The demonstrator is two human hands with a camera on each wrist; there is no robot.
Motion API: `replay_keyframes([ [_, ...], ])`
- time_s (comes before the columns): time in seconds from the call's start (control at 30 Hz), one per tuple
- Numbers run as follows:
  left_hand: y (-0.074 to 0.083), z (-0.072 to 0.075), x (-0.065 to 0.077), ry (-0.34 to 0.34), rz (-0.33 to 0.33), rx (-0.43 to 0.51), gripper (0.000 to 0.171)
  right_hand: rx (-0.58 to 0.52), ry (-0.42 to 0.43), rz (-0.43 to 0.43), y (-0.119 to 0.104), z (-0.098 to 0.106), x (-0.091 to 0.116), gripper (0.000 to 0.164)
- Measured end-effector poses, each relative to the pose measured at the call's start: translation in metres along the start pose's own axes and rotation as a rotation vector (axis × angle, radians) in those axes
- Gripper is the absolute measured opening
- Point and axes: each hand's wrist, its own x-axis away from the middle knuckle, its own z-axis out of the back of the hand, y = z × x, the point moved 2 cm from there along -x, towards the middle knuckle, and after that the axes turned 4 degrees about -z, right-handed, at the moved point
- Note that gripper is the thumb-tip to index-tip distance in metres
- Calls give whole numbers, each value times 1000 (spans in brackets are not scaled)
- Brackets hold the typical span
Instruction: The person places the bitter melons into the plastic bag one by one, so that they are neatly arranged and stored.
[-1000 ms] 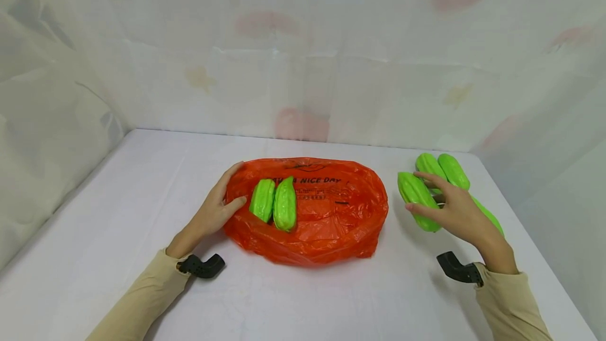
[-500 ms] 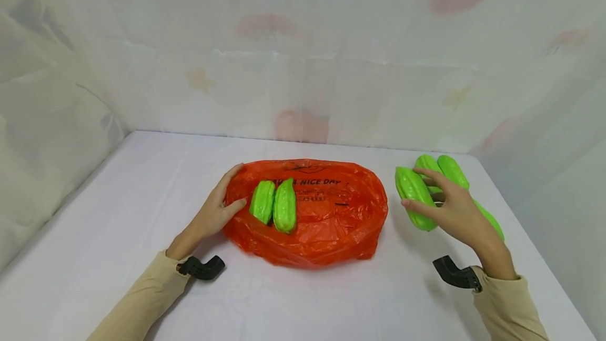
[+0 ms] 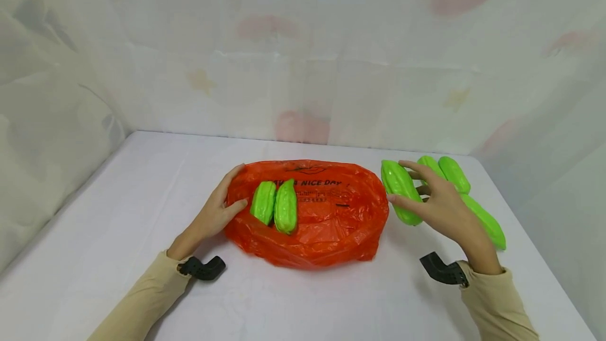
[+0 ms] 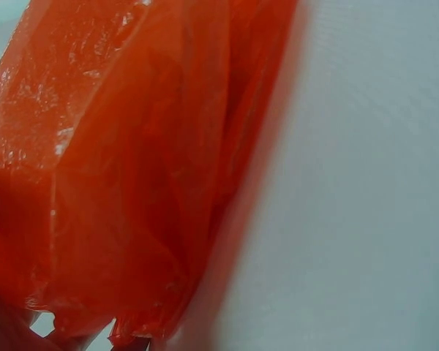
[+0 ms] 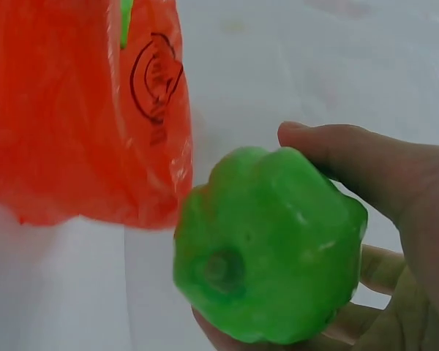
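Gourd [image 3: 401, 192], gripped betw. thumb & fingers of my R hand [image 3: 445, 204], has come L & now hangs just beside R rim of red bag [image 3: 307, 251], so I'd call the carry part-done, w/ my L hand [image 3: 213, 212] holding bag's L edge near 2 gourds [image 3: 286, 207] inside.

Head view: from above the near side of the table [image 3: 303, 304], facing forward and down, farthest back
Left wrist view: very close beside the red bag [image 4: 132, 183]
Right wrist view: close up, facing one end of the green gourd [image 5: 271, 245]
Head and right wrist share: green gourd, right hand [image 3: 442, 204], part of the red bag
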Motion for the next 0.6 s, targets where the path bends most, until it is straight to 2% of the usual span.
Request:
replay_keyframes([
  [0.6, -1, 0, -1, 11, -12, -13, 74, 1, -34, 35, -20, -24, -14, 74],
])
